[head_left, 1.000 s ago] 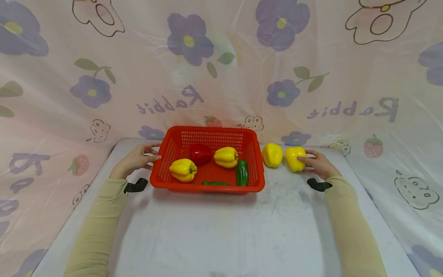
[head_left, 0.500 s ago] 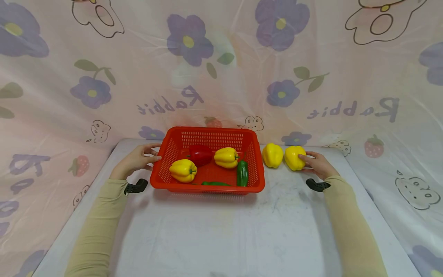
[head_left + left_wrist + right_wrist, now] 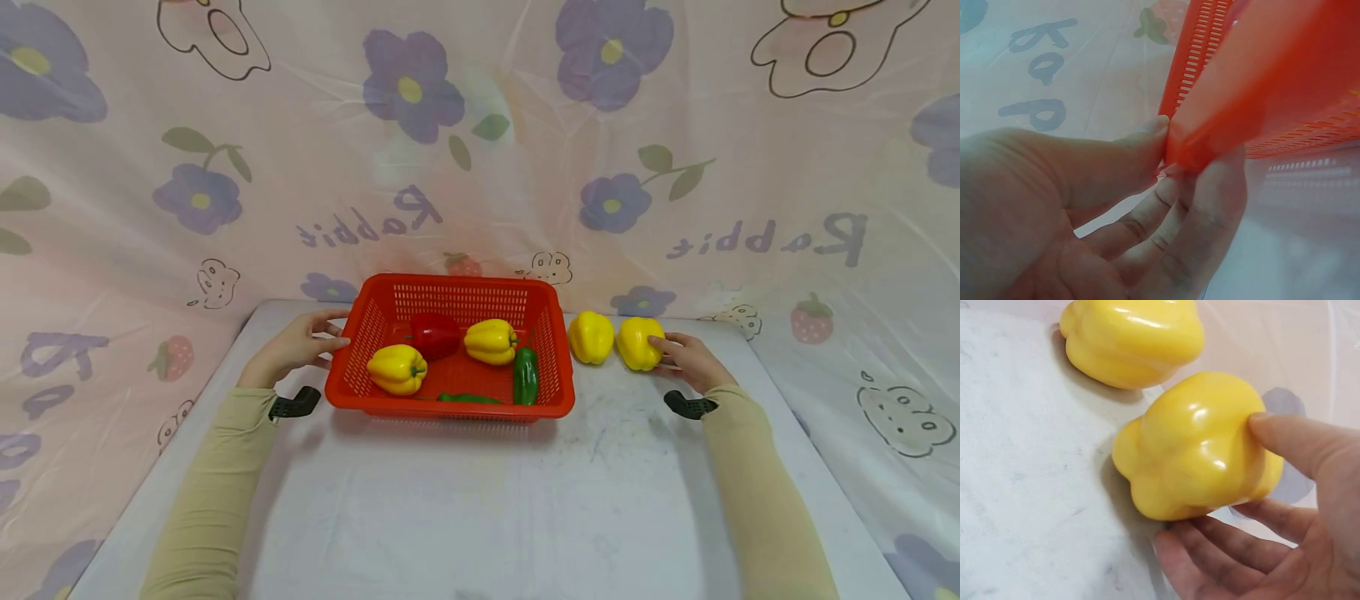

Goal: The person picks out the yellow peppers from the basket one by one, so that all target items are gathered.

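Since the earlier frame nothing has moved visibly: on the white table (image 3: 480, 508) the red basket (image 3: 457, 410) stands in place, its left rim pinched between the thumb and fingers of the left hand (image 3: 300, 343), while the right hand (image 3: 692, 362) pinches a yellow pepper (image 3: 636, 343), thumb opposing fingers. That pepper sits right of the basket, just beside a second yellow pepper (image 3: 592, 337). Set fingers low against the pepper, press lightly because its glossy skin may slip, and steady the rim.
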Demonstrator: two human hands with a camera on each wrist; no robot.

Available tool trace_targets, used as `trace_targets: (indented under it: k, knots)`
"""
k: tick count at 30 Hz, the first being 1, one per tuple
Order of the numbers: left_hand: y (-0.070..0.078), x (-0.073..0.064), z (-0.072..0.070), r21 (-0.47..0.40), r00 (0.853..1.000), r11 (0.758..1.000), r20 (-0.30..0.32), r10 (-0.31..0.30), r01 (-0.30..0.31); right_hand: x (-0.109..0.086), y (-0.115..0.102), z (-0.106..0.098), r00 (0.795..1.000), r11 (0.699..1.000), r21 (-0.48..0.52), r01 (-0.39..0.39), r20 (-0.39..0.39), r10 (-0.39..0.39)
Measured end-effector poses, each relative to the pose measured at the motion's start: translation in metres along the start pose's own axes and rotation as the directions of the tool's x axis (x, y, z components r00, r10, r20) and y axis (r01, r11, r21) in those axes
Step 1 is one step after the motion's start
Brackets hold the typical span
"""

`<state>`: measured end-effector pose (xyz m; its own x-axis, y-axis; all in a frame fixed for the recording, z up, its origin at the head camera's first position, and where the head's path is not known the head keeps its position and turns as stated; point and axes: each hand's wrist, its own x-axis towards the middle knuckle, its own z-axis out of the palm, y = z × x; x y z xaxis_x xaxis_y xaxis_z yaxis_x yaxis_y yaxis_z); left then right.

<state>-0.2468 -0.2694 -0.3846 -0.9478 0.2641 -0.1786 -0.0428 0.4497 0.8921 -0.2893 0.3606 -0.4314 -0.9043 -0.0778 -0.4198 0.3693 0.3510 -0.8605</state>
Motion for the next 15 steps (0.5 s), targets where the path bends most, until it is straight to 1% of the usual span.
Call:
trace_targets:
  k: [10,15]
  knots:
    - [0.0007,-0.0006,0.0002,0.003,1.000,1.000,-0.002,0.002,-0.002,-0.0024,0.0004,0.0010,1.000,1.000,0.009,0.010,0.021,-0.011]
    - [0.0011,-0.0013,0.0005,0.009,1.000,1.000,-0.005,0.003,-0.003,-0.0027,0.0025,-0.0002,1.000,1.000,0.020,0.024,0.008,-0.024]
